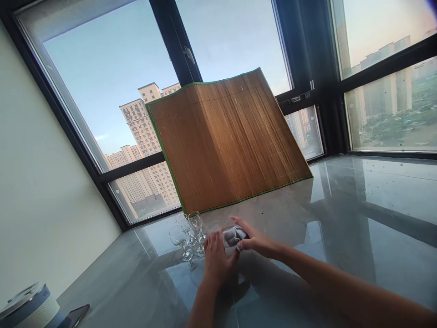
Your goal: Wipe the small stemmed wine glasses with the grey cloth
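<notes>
My left hand [215,259] is closed round the lower part of a clear wine glass [229,240] lying sideways above the glossy floor. My right hand [254,239] pinches a grey cloth [236,235] that is stuffed into the glass's bowl. Both hands meet at the glass, just right of a cluster of several upright wine glasses [188,232] standing on the floor.
A bamboo mat [225,141] leans against the window [112,91] behind the glasses. The grey polished floor [358,214] stretches to the right. At the bottom left are a white round container with a lid [25,307] and a phone [75,315]. A cream wall [37,182] is at the left.
</notes>
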### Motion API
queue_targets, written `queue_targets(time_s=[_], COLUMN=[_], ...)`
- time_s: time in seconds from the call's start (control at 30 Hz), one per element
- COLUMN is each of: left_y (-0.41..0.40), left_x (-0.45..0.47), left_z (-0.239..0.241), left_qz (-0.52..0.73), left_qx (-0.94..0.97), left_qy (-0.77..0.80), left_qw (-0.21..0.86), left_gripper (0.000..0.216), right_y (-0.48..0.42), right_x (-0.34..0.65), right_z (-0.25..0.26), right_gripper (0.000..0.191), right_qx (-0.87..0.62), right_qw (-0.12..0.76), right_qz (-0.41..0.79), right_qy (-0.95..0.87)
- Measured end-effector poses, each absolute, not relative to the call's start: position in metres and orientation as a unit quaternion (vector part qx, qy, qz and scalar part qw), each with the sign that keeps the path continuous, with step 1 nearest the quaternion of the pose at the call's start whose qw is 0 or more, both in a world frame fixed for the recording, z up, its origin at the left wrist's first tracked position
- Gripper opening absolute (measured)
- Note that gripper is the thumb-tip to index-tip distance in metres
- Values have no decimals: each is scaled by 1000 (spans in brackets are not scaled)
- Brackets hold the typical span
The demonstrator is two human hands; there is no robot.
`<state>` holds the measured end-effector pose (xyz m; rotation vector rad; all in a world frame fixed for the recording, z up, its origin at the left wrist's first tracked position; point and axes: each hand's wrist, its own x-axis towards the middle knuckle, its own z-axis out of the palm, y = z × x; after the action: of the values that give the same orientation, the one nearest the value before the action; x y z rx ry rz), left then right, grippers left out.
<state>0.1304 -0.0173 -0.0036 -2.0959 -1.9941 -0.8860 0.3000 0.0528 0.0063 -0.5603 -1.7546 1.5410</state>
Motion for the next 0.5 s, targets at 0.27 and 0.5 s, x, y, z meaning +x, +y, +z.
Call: queue_targets(time_s=[0.27, 0.5], left_y=[-19, -16], left_x=[143, 142], left_z=[0, 7], left_qz=[-302, -371], left_qx=[-716, -703], left_qy=[-627, -601], left_qw=[58, 82], left_gripper=[62, 47], right_y=[46, 46], right_x=[306, 310], right_z=[16, 20], right_gripper=[90, 81], right_qx=[-175, -146], right_qw=[342, 336], right_qz=[667, 678], right_qy=[-638, -638])
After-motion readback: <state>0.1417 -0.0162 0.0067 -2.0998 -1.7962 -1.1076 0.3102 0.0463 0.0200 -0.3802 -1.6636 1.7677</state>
